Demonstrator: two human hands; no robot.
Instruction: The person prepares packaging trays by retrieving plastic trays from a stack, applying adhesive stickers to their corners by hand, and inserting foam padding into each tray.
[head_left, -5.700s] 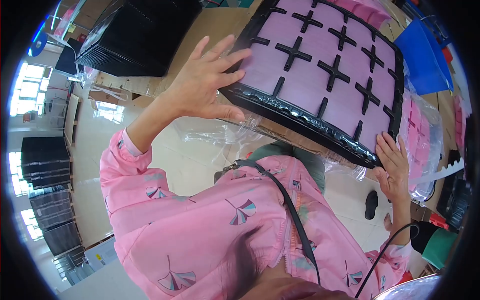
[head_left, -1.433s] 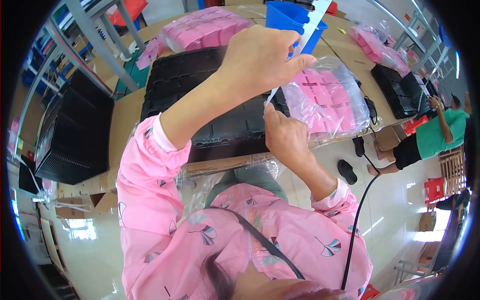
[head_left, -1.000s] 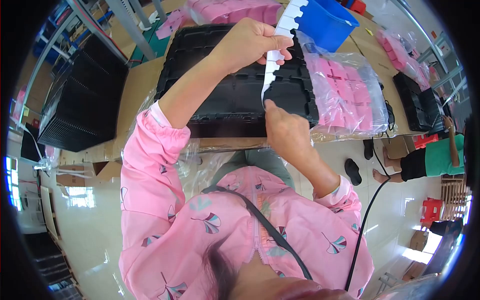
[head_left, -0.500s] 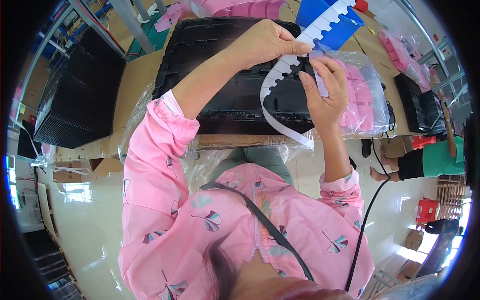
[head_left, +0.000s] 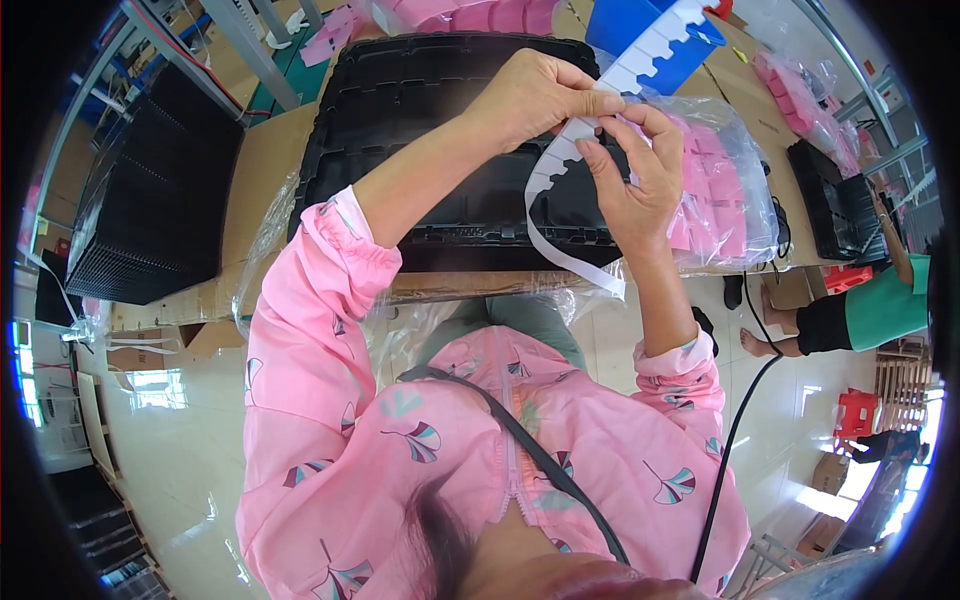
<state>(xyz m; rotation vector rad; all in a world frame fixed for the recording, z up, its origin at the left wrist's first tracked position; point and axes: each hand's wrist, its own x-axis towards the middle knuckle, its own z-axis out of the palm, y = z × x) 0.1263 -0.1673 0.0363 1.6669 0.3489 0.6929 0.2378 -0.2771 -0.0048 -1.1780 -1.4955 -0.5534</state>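
The left hand (head_left: 535,100) pinches a long white notched strip, seemingly thin plastic or card (head_left: 640,55), between thumb and fingers. The right hand (head_left: 648,190) is close beside it, fingertips at the strip; whether they grip is unclear. Beyond the hands, the strip passes over a blue plastic bin (head_left: 692,62); nearer the body, its plain tail curls loosely past the front of a ribbed black plastic tray (head_left: 400,85) on the table (head_left: 262,175). It looks light and springy, easy to bend and likely to crease at its notches. The unnotched edge should give the surest hold, thumb flat against fingers, squeezed gently.
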